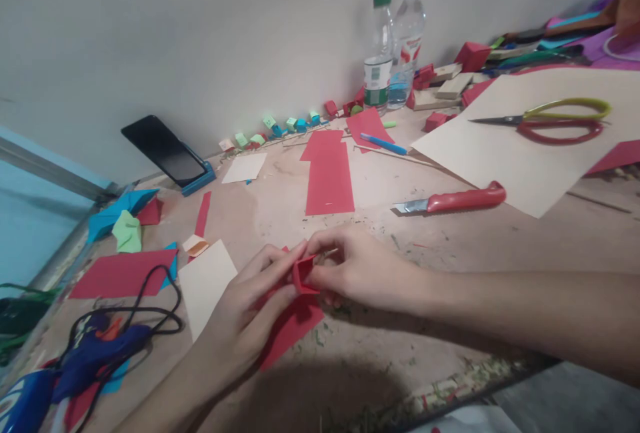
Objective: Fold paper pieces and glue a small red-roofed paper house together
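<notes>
Between my two hands is a small folded piece of red paper (302, 278), bent into a box-like shape with an open side. My left hand (265, 293) pinches its left side between thumb and fingers. From the right, my right hand (345, 266) grips the other edge, the thumb against the inside of the fold. Beneath the hands lies a flat red paper sheet (295, 333), partly covered by them. Left of my left hand rests a cream paper sheet (207, 283). A red-handled knife (465, 199) lies beyond my right forearm.
Scissors (560, 119) lie on a large cream sheet (545, 173) at right. Two plastic bottles (379, 53) stand by the wall. A phone (165, 149) leans in a blue stand at left. A blue glue gun (100, 349) with a looped black cord lies at lower left.
</notes>
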`<act>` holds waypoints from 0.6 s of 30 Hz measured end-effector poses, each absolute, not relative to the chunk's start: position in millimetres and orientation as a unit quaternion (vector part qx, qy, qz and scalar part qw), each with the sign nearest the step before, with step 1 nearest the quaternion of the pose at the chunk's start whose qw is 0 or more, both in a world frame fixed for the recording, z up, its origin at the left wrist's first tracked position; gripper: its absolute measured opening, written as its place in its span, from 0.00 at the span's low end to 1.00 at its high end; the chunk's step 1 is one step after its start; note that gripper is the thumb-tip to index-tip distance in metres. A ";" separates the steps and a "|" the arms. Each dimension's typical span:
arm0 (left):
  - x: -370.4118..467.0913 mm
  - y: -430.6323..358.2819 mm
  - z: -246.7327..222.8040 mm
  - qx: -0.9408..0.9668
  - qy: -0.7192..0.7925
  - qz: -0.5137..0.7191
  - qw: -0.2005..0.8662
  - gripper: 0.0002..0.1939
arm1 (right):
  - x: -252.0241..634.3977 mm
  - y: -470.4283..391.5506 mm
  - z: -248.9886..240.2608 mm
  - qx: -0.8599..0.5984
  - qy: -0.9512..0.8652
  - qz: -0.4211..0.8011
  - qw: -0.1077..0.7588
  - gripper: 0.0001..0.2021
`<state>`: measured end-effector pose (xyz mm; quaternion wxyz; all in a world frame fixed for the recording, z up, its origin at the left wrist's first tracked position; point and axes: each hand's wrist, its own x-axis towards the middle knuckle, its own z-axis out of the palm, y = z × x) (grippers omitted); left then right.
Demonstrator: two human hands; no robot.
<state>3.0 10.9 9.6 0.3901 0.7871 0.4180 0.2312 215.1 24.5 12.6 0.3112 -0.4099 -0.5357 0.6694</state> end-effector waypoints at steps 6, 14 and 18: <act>3.3 11.2 7.0 0.780 0.396 0.227 0.428 0.22 | 213.9 25.3 12.4 -0.405 -0.511 0.694 0.306 0.07; 0.5 7.0 -3.2 0.760 0.426 0.250 0.423 0.23 | 212.0 24.6 11.0 -0.444 -0.464 0.704 0.304 0.07; 7.8 3.3 -1.1 0.729 0.485 0.295 0.382 0.28 | 212.3 22.4 12.8 -0.488 -0.489 0.664 0.286 0.08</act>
